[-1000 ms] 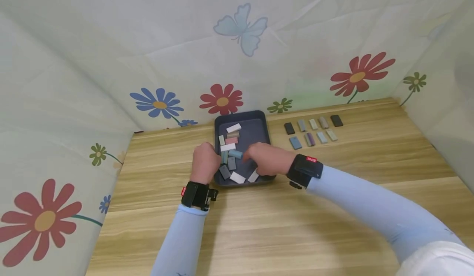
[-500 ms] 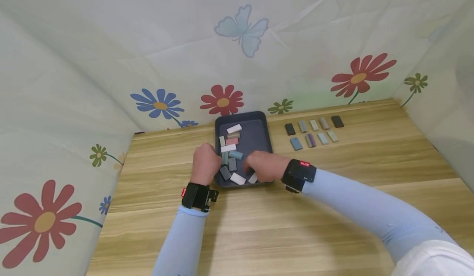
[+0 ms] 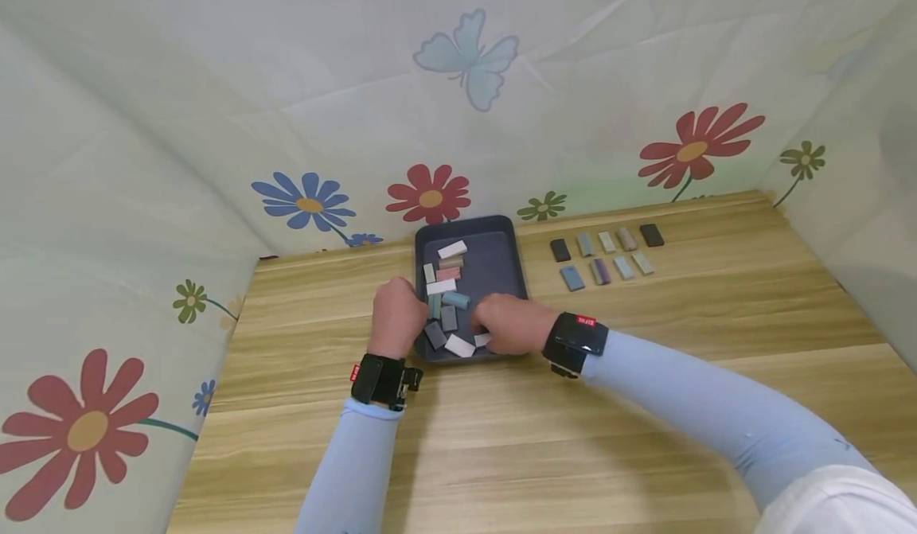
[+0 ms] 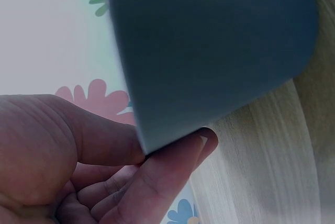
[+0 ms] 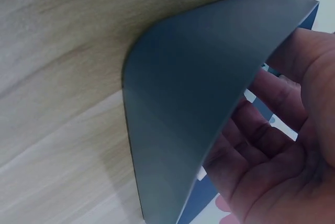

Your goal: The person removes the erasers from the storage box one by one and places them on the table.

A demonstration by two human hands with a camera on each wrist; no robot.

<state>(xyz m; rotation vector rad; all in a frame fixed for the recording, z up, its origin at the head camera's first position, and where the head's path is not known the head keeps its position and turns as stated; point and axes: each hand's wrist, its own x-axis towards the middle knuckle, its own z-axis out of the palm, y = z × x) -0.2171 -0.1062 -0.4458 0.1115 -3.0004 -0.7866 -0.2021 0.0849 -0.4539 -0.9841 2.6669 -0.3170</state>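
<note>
A dark blue-grey tray [image 3: 496, 259] lies on the wooden table, holding several small blocks. My left hand [image 3: 398, 317] grips its left side; in the left wrist view, thumb and fingers [image 4: 159, 182] pinch the tray's rim. Over the tray's near right part, my right hand [image 3: 514, 323] has its fingers curled down at a pale block [image 3: 482, 341], which it partly covers. In the right wrist view the tray wall [image 5: 178, 93] hides the fingertips. Beside that hand lie a blue rounded block [image 3: 456, 299], a grey block [image 3: 449, 317] and a white block [image 3: 460, 346].
Right of the tray, several blocks stand in two rows on the table, among them a black one [image 3: 652, 235], a blue one [image 3: 571, 278] and a purple-striped one [image 3: 600, 270]. A flowered fabric wall [image 3: 587, 120] rises behind the table.
My right hand has moved slightly left and down, toward the tray's near side. The pale block under it has turned and shifted left. My left hand has stayed at the rim.
</note>
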